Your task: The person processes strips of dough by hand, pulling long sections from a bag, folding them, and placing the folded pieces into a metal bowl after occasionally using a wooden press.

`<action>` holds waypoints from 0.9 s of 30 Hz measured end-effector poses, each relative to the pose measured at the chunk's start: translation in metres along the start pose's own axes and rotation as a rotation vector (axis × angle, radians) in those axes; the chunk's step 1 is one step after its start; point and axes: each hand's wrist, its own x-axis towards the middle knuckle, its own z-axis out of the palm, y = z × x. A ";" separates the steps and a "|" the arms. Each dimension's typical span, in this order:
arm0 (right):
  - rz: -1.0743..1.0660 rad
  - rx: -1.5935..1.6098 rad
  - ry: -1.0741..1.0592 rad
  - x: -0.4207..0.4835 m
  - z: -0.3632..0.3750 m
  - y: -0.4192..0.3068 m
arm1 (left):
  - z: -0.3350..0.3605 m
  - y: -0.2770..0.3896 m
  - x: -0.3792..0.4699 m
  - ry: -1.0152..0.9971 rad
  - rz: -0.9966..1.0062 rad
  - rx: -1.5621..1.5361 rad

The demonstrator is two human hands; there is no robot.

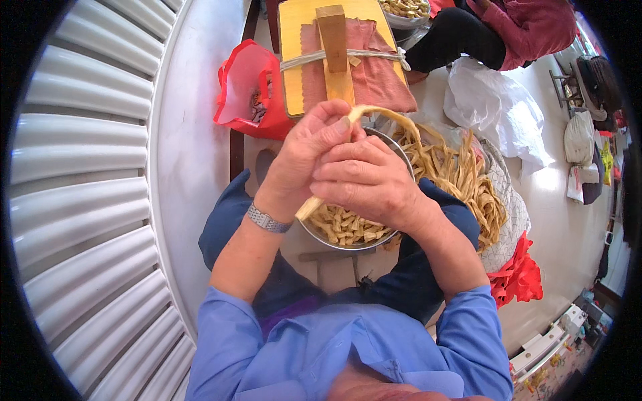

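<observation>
Both hands meet above a round metal basin and hold one long, flat, pale-yellow fibrous strip. My left hand pinches it between thumb and fingers near the top, where it bends over to the right. My right hand closes around its lower part, and a short end sticks out below the fingers at the left. Beneath the hands, the metal basin holds many short pieces of similar yellowish material. A heap of long tan strips lies beside the basin on the right, near my knee.
Ahead stands a yellow board with a pinkish cloth tied by white cord and a wooden post. A red bag is at left, by a white ribbed radiator. A person sits beyond a white plastic bag.
</observation>
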 end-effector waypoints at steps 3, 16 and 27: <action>0.066 0.118 0.025 -0.008 0.001 0.008 | -0.010 -0.007 0.007 0.102 -0.033 0.107; 0.430 -0.020 0.050 -0.027 0.003 0.024 | -0.021 -0.012 -0.002 -0.034 -0.111 1.319; 1.053 0.217 -0.022 -0.030 0.021 0.031 | -0.025 -0.004 -0.010 0.052 0.295 1.462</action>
